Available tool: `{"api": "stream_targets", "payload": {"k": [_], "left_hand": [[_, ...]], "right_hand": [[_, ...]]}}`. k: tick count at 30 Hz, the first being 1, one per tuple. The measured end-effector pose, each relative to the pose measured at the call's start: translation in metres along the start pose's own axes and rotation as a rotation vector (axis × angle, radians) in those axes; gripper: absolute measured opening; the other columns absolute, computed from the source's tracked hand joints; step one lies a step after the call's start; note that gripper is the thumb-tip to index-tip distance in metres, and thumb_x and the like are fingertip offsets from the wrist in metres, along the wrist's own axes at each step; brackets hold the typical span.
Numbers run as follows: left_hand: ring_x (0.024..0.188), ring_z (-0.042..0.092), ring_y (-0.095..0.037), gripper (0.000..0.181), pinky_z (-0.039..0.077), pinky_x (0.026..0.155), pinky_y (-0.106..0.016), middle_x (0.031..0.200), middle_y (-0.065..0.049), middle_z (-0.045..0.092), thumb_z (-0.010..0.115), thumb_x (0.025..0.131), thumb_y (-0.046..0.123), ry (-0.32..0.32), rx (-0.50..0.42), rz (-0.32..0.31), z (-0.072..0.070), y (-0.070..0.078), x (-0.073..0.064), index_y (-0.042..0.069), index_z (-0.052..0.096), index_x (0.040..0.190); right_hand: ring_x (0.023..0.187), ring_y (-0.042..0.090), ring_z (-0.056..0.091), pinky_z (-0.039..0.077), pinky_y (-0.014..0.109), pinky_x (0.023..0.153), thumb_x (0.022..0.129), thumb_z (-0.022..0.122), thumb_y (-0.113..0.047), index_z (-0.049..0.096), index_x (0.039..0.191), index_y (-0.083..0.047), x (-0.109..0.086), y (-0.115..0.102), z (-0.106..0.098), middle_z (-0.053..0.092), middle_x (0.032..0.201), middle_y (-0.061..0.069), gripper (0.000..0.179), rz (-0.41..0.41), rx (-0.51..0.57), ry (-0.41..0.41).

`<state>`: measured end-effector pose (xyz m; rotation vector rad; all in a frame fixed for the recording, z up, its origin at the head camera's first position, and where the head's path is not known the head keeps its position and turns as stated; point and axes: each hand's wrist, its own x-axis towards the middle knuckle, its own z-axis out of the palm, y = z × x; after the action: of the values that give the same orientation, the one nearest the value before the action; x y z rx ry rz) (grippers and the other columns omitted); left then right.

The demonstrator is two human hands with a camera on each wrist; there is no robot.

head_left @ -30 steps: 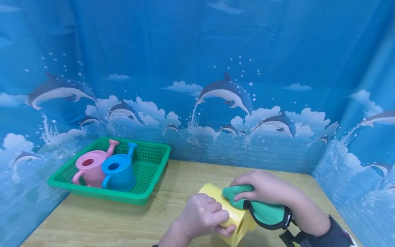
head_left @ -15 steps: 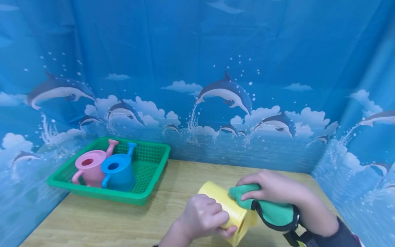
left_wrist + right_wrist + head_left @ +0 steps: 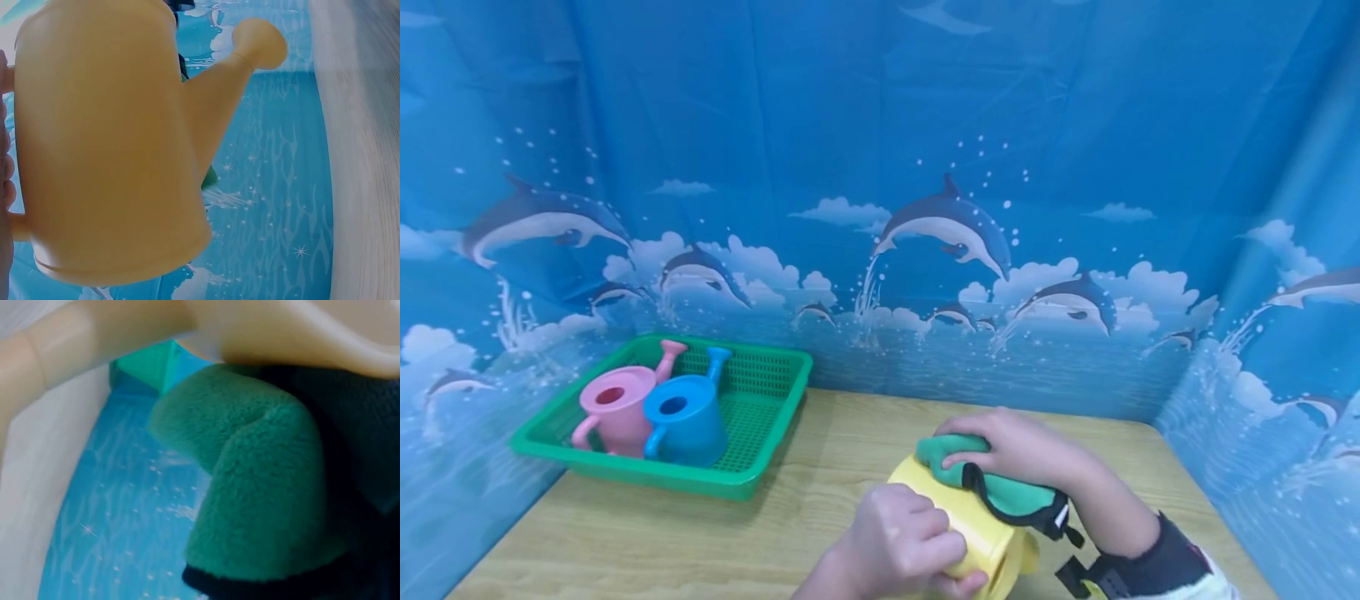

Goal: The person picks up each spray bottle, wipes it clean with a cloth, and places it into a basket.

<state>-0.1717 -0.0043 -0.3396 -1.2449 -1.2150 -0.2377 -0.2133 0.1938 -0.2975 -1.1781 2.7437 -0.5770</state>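
Observation:
A yellow watering can (image 3: 976, 523) lies tipped over above the table in the head view. My left hand (image 3: 897, 537) grips it by the handle, and its curled fingers show at the left edge of the left wrist view. That view has the can's smooth body (image 3: 112, 144) and its spout (image 3: 219, 100) pointing up to the right. With my right hand (image 3: 1011, 450) I hold a folded green cloth with black edging (image 3: 1015, 493) against the can's upper side. In the right wrist view the fuzzy cloth (image 3: 262, 481) touches the can's body from below; the right fingers are hidden there.
At the left of the table stands a green plastic basket (image 3: 775, 433). Inside are a pink watering can (image 3: 625, 417) and a blue watering can (image 3: 696, 425), side by side. A blue dolphin-print curtain (image 3: 880, 250) encloses the wooden table (image 3: 700, 533) at the back and sides.
My right hand and the cloth shifted slightly right along the can, then back left toward its far end. The left hand keeps its grip, with the can moved a little right.

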Motion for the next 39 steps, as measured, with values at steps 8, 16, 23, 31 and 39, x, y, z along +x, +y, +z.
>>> {"api": "stream_targets", "payload": {"k": [8, 16, 23, 31, 39], "left_hand": [[0.042, 0.026, 0.007, 0.04, 0.017, 0.046, -0.007, 0.048, 0.019, 0.03, 0.046, 0.095, 0.038, -0.026, -0.05, -0.027, 0.0, 0.004, -0.002, 0.027, 0.038, 0.056], [0.041, 0.02, 0.006, 0.045, 0.011, 0.045, -0.009, 0.048, 0.018, 0.025, 0.042, 0.096, 0.039, -0.003, -0.049, -0.038, 0.005, 0.002, -0.008, 0.025, 0.032, 0.054], [0.041, 0.023, 0.005, 0.045, 0.011, 0.045, -0.009, 0.048, 0.016, 0.027, 0.042, 0.094, 0.04, -0.01, -0.045, -0.063, 0.006, 0.0, -0.016, 0.025, 0.033, 0.052], [0.041, 0.023, 0.006, 0.047, 0.015, 0.045, -0.007, 0.047, 0.017, 0.029, 0.039, 0.096, 0.039, 0.015, -0.021, -0.053, -0.002, -0.011, -0.012, 0.025, 0.033, 0.052], [0.041, 0.022, 0.005, 0.048, 0.014, 0.046, -0.007, 0.046, 0.017, 0.029, 0.039, 0.097, 0.038, 0.028, -0.023, -0.071, -0.006, -0.015, -0.011, 0.024, 0.034, 0.051]], "right_hand": [[0.108, 0.019, 0.064, 0.053, 0.036, 0.087, 0.094, 0.056, -0.047, 0.062, 0.124, -0.02, 0.018, 0.002, 0.019, 0.067, 0.117, -0.002, 0.04, 0.068, 0.033, 0.064], [0.104, 0.019, 0.065, 0.053, 0.035, 0.085, 0.095, 0.057, -0.043, 0.062, 0.121, -0.02, 0.016, 0.005, 0.021, 0.067, 0.113, -0.003, 0.035, 0.082, 0.064, 0.052], [0.102, 0.015, 0.065, 0.053, 0.031, 0.085, 0.095, 0.056, -0.044, 0.063, 0.119, -0.02, 0.008, 0.006, 0.015, 0.067, 0.11, -0.005, 0.035, 0.054, 0.074, 0.007], [0.106, 0.018, 0.063, 0.051, 0.033, 0.088, 0.095, 0.055, -0.045, 0.062, 0.123, -0.019, -0.012, 0.013, 0.009, 0.066, 0.115, -0.004, 0.038, 0.078, 0.195, -0.042], [0.103, 0.008, 0.062, 0.05, 0.028, 0.086, 0.099, 0.052, -0.033, 0.061, 0.122, -0.026, -0.036, 0.02, 0.004, 0.066, 0.113, -0.008, 0.026, 0.097, 0.356, -0.091]]}}
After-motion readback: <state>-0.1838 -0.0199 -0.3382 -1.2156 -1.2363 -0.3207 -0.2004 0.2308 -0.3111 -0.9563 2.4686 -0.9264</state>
